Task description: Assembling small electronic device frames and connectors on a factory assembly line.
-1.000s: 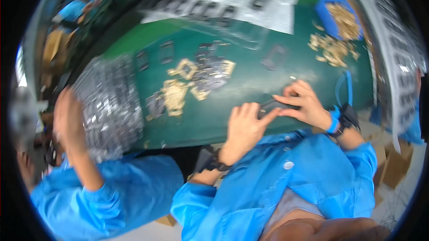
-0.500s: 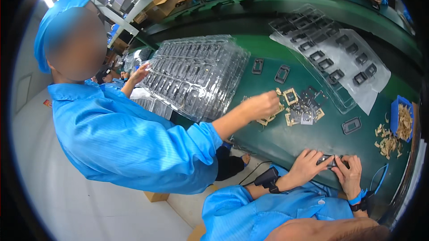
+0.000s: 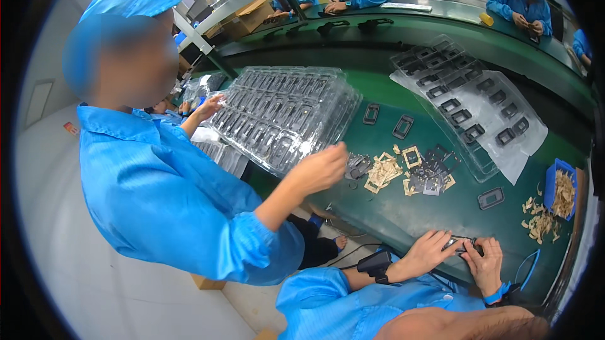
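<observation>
At the near edge of the green table, a small black rectangular plastic frame [image 3: 467,245] is held between both my hands. My left hand [image 3: 428,253] grips its left end with bent fingers. My right hand [image 3: 485,263] closes on the other end, thumb and fingertips pressed against it. Fingers hide much of the part. A similar black frame [image 3: 491,198] lies flat beyond my right hand. Farther off sit a pile of cream-coloured frame pieces [image 3: 382,173] and a heap of small dark grey pieces [image 3: 435,170].
A co-worker [image 3: 170,195] in blue stands at the left, one hand over the table. Stacked clear trays [image 3: 283,113] hold black frames there. Another clear tray [image 3: 485,163] lies at back right under a white sheet [image 3: 526,141]. A blue bin [image 3: 550,189] of tan scraps stands right.
The co-worker's near hand has drawn back left from the cream pieces toward the stacked trays. The whole view has shifted slightly. My hands still hold the black frame, with small finger movements.
</observation>
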A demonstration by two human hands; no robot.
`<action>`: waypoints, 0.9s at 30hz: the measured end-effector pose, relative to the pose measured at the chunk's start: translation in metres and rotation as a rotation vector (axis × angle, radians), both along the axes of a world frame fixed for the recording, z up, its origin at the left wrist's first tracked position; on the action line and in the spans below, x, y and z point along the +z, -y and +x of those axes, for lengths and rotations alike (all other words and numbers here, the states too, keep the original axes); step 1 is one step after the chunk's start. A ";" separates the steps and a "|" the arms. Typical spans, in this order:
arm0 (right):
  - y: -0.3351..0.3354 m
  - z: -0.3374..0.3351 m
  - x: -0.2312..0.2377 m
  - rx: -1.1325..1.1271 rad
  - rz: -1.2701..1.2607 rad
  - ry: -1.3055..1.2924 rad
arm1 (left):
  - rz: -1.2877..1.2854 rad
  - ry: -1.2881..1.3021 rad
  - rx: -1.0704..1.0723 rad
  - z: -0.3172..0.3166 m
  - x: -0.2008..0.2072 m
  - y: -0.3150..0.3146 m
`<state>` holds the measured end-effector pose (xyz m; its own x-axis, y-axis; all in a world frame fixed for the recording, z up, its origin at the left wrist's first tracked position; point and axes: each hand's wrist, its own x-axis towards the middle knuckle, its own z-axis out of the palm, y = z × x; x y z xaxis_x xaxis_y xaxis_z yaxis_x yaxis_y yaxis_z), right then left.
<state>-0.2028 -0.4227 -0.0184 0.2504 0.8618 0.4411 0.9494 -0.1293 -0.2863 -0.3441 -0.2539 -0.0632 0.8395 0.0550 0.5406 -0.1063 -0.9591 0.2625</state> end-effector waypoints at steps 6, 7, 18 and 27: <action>-0.002 0.000 0.004 0.028 -0.004 0.030 | 0.012 0.020 -0.011 0.001 0.002 -0.001; -0.003 -0.001 0.004 0.022 0.007 0.032 | 0.016 0.024 -0.008 0.001 0.001 -0.003; 0.004 0.001 -0.005 0.037 0.019 -0.005 | -0.086 0.030 -0.013 -0.002 -0.011 -0.001; -0.004 0.005 0.002 0.090 -0.075 0.020 | -0.093 0.014 -0.004 0.000 -0.015 -0.004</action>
